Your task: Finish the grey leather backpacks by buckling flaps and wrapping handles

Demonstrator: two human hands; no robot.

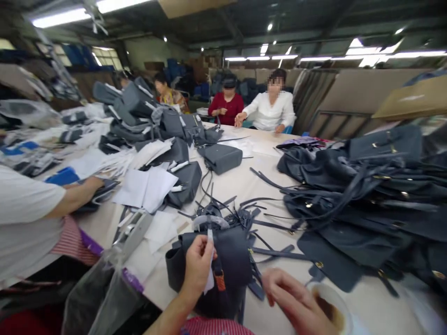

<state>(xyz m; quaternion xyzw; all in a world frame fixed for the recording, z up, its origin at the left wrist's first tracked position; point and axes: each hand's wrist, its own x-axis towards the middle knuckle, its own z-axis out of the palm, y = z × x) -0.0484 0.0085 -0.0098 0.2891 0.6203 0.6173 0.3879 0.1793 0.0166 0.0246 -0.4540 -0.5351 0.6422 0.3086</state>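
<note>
A dark navy handbag [235, 256] stands at the table's near edge, just in front of me. My left hand [199, 263] is closed in a pinch over its front, holding a narrow white strip [209, 284] that runs upright along the bag. Beside the strip, an orange-brown tag [220, 281] hangs on the bag's dark strap. My right hand [291, 295] is off to the right of the bag, fingers curled together and slightly blurred; what they hold, if anything, I cannot make out. Close by it is a white cup [340, 302] with brown stuff inside.
Loose dark straps [244, 214] lie behind the bag. On the right rises a heap of navy bags [366, 200]; more bags [136, 107] are piled at the back left, near white paper sheets [146, 186]. A co-worker's arm [75, 197] reaches in from the left. Several people sit across the table.
</note>
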